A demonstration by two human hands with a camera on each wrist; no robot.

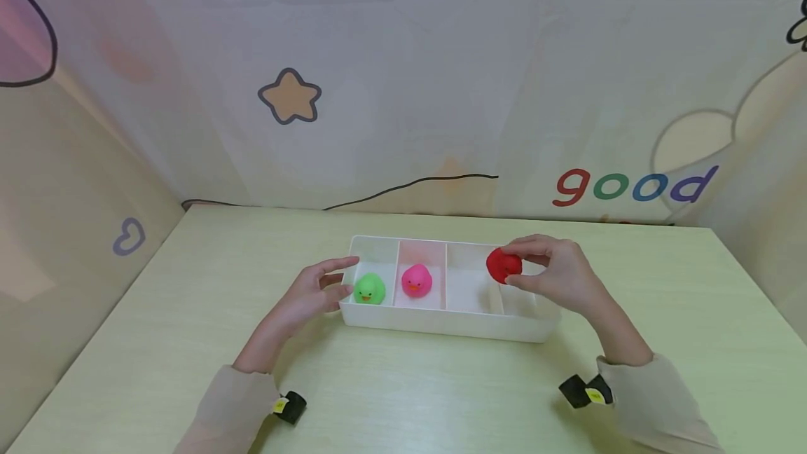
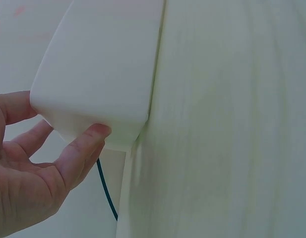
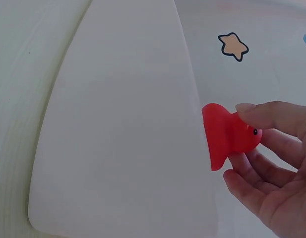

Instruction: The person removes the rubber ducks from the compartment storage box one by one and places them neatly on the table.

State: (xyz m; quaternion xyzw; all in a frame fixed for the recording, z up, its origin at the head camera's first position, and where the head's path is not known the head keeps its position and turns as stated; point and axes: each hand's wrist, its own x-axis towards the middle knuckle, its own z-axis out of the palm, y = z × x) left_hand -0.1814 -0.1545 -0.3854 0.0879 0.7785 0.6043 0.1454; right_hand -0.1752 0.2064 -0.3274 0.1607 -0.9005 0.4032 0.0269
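A white divided tray [image 1: 441, 322] stands lengthwise in the head view. Its leftmost compartment holds a green toy duck [image 1: 369, 289], and the compartment beside it a pink toy duck [image 1: 417, 280]. My right hand [image 1: 557, 275] pinches a red toy duck [image 1: 504, 265] between thumb and fingers over the tray's right half, near the divider. In the right wrist view the red duck [image 3: 227, 134] appears tilted beside the tray's rim, its base towards the wall. At the tray's left end, my left hand [image 1: 318, 287] touches the wall with spread, fairly straight fingers [image 2: 83, 148].
The tray rests on a pale wooden table [image 1: 416, 391]. A printed backdrop [image 1: 410, 90] with a star and the word "good" rises behind the table's far edge. Similar cloth borders both sides. Small black devices [image 1: 292, 408] are worn at both wrists.
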